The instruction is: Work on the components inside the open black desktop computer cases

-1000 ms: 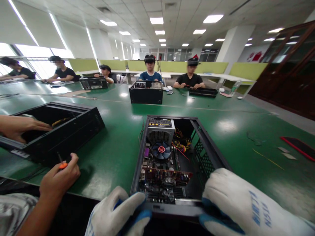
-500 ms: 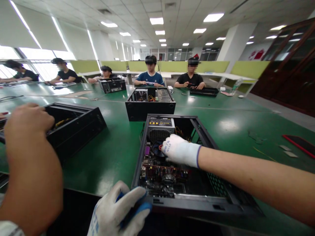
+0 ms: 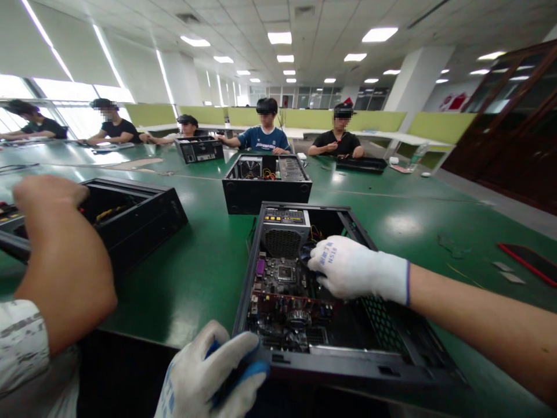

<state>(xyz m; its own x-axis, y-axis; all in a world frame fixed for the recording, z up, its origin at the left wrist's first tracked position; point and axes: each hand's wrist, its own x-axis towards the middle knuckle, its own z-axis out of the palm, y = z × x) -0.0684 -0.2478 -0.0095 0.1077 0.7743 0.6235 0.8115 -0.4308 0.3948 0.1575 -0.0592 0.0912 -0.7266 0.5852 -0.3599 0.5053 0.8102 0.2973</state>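
Observation:
An open black computer case [image 3: 369,363] lies on the green table [image 3: 209,261] in front of me. Inside are a motherboard [image 3: 278,278], a red card [image 3: 300,305] and a power supply [image 3: 282,232]. My right hand [image 3: 352,270], in a white glove, reaches into the case. Its fingers are closed over the dark cooler fan [image 3: 306,251], to the right of the bare processor socket [image 3: 285,273]. My left hand [image 3: 213,371], gloved too, grips the case's near left corner.
A co-worker's bare arm [image 3: 61,255] fills the left, reaching into a second open case [image 3: 134,212]. Two other cases [image 3: 266,186] [image 3: 199,150] stand farther back, with several seated people beyond. A red-edged flat piece [image 3: 528,261] lies at the right.
My right hand left the case's near edge, reached in over the fan and has shifted right with it, uncovering the socket. The co-worker's arm rose into the left foreground.

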